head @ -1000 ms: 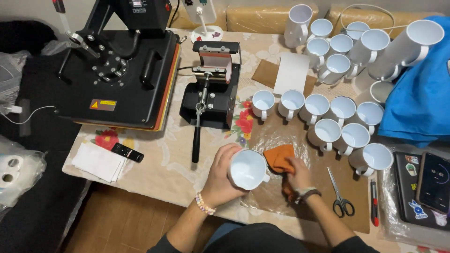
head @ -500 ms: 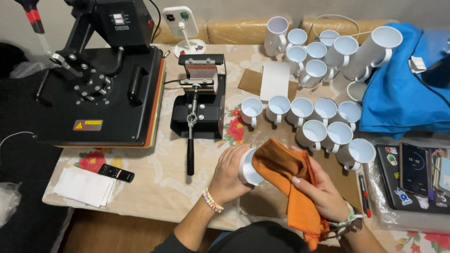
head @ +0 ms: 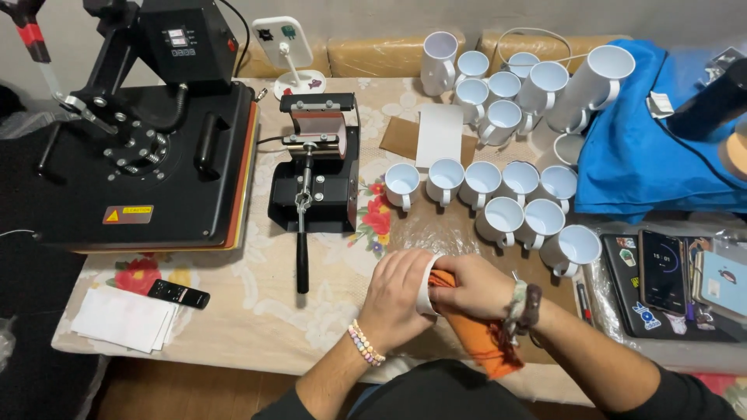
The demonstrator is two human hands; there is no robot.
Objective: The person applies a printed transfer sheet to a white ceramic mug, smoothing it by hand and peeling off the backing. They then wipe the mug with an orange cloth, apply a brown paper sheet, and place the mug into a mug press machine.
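My left hand (head: 397, 297) is wrapped around a white mug (head: 425, 285) lying on its side near the table's front edge, and only the rim shows. My right hand (head: 476, 285) presses an orange cloth (head: 482, 338) into the mug's mouth. The cloth trails down past my right wrist and over the table edge. Both hands touch each other around the mug.
Several white mugs (head: 498, 194) stand in rows behind my hands, more at the back (head: 498, 85). A black mug press (head: 315, 167) with a long handle and a large flat heat press (head: 148, 148) fill the left. White paper sheets (head: 124, 319), a remote (head: 179, 294), blue fabric (head: 654, 148) and a phone (head: 661, 268) lie around.
The mug was turned from mouth-up to lying on its side. My right hand moved the orange cloth from beside the mug to over it and now into its mouth. My view shifted left.
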